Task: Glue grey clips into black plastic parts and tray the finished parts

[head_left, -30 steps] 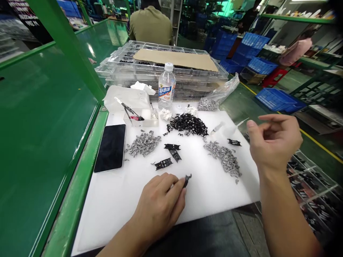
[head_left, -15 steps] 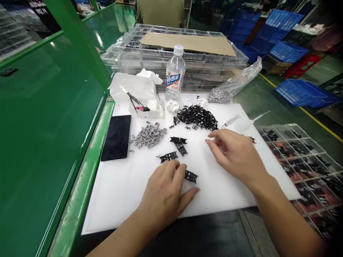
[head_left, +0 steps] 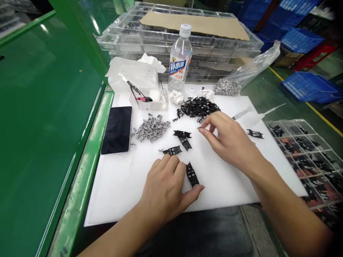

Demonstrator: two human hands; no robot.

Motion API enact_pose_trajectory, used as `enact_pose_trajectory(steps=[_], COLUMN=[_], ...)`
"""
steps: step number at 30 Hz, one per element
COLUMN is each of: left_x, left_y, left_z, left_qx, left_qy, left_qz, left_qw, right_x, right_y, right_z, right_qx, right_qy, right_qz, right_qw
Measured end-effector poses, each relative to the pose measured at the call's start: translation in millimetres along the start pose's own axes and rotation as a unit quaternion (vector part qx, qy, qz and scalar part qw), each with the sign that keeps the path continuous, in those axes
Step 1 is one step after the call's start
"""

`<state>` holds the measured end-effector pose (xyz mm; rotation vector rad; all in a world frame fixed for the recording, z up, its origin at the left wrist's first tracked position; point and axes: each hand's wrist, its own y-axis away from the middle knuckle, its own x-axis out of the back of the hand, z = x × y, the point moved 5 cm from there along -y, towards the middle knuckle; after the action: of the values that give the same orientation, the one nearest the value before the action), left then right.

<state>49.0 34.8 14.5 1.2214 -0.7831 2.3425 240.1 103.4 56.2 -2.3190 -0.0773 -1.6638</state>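
Right of the clip, the board is stretching to its edge. The left hand, thumb wide, is touching the clip, black and slotted; the right hand is pinching a dark bit.

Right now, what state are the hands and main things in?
Left hand: thumb spread, at black part
Right hand: fingers pinched, seemingly on dark piece
Bottle: upright, capped
Device: flat, screen dark
Grey pile: loosely heaped
Black pile: loosely heaped
Bag: holding grey pieces; whether sealed, unclear
Trays: stacked, cardboard on top
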Motion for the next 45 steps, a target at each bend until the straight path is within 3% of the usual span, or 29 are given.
enact_pose_trajectory(steps=[5,10,15,23,28,38,45], left_x=[-2.4,1.0,-4.1,-0.4,-1.3,-1.8,-2.5], left_y=[-0.5,0.2,0.5,-0.2,-1.7,0.4,-1.3], left_z=[3.2,4.0,2.7,4.4,2.5,-0.5,-2.3], left_qx=[-0.035,-0.028,-0.025,-0.049,-0.053,-0.051,-0.056], left_qy=[0.069,0.097,0.041,0.086,0.098,0.108,0.125], left_qz=[-0.060,-0.056,-0.058,-0.068,-0.074,-0.062,-0.064], left_qw=[0.995,0.993,0.997,0.993,0.991,0.991,0.988], right_x=[4.8,-2.5,2.3,-0.8,-6.3,-14.9,-16.0], right_y=[89.4,129.3,130.7,123.9,118.1,110.8,105.8], right_z=[8.7,11.2,6.1,-2.4,-13.1,-21.4,-34.0], right_qx=[-0.080,-0.022,0.046,0.075,0.047,0.085,0.044], right_qy=[-0.195,-0.167,-0.142,-0.198,-0.209,-0.162,-0.081], right_qz=[0.014,0.012,0.012,-0.004,-0.005,-0.059,-0.131], right_qw=[0.977,0.986,0.989,0.977,0.977,0.981,0.987])
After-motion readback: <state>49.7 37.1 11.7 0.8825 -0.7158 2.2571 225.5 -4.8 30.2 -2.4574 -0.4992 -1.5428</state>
